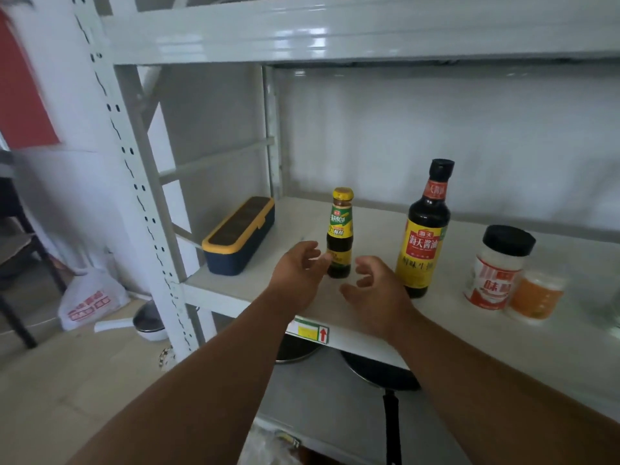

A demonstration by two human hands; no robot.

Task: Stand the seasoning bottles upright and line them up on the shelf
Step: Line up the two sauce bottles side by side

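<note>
On the shelf (486, 333) I see the tall bottle (423, 229), white jar (496, 268), orange jar (536, 293) and small bottle (340, 233) upright in a rough row. My left hand (297, 275) and right hand (377, 290) flank the small bottle, fingers spread, gripping nothing, probably to nudge it into line.

You have bare white shelf (295, 223) between the navy yellow-lidded box (239, 234) and small yellow-capped dark bottle (340, 234); rightward, the tall black-capped soy-sauce bottle (424, 233) blocks.

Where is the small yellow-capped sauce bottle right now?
The small yellow-capped bottle stands upright mid-shelf, between the blue box and tall soy sauce bottle.
</note>
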